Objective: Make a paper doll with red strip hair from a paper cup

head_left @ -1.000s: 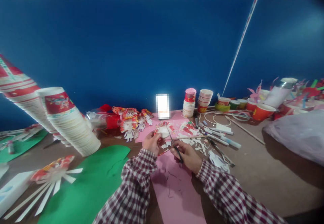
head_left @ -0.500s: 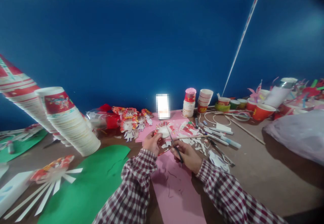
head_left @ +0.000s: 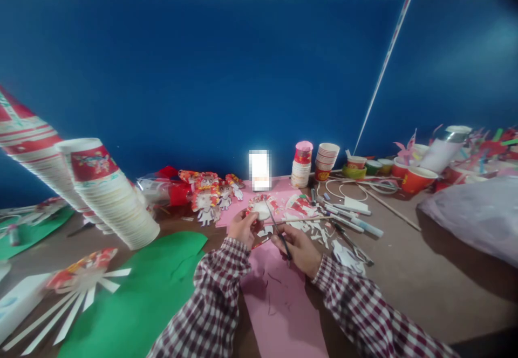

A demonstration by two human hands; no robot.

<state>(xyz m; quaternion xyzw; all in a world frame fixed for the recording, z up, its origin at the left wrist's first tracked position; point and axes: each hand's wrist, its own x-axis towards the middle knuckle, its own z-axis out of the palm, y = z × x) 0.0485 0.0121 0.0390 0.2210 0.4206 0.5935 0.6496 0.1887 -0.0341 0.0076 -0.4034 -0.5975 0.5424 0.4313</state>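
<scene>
My left hand (head_left: 243,227) pinches the near left edge of a cut paper-cup piece (head_left: 262,210), with a pale round middle and red-and-yellow patterned edges. My right hand (head_left: 300,249) is closed around a slim pointed tool (head_left: 280,232) with a thin grey front part and a dark handle; its exact kind is unclear. The tool's tip reaches over the right side of the cup piece. Below both hands lies a pink sheet (head_left: 283,315) with thin dark marks or strips. White paper scraps (head_left: 319,232) are scattered just right of the cup piece.
Tall leaning stacks of paper cups (head_left: 115,201) stand left, behind a green sheet (head_left: 141,293). Paper figures (head_left: 206,207) cluster at the back. Pens (head_left: 343,210), cup stacks (head_left: 327,161) and a translucent plastic bag (head_left: 477,217) are to the right. A blue partition (head_left: 202,77) rises behind.
The view has shifted very slightly. Both hands keep their holds on the cup piece and the slim tool, with almost no movement.
</scene>
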